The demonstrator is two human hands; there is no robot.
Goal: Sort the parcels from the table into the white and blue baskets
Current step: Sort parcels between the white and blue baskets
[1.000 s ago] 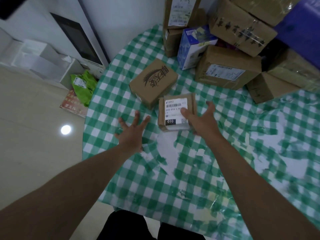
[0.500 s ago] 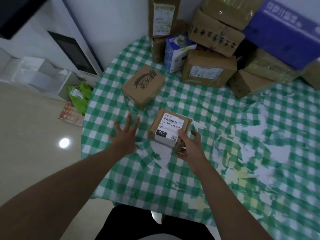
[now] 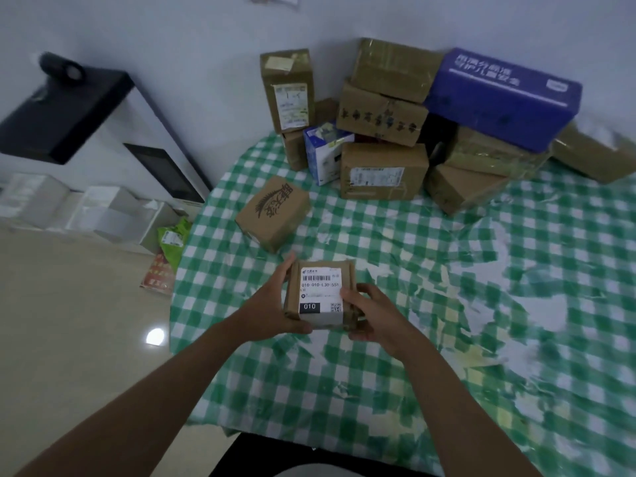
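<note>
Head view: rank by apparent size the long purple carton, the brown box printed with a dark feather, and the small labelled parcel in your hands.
1. Long purple carton, clearly largest.
2. Brown feather-printed box and small labelled parcel look alike; the parcel sits nearer the camera, so unranked.

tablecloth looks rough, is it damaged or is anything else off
Yes. The green checked tablecloth is badly worn: its print has peeled off in ragged white patches, worst right of the small labelled parcel held in both hands. The parcels themselves look intact.
</note>
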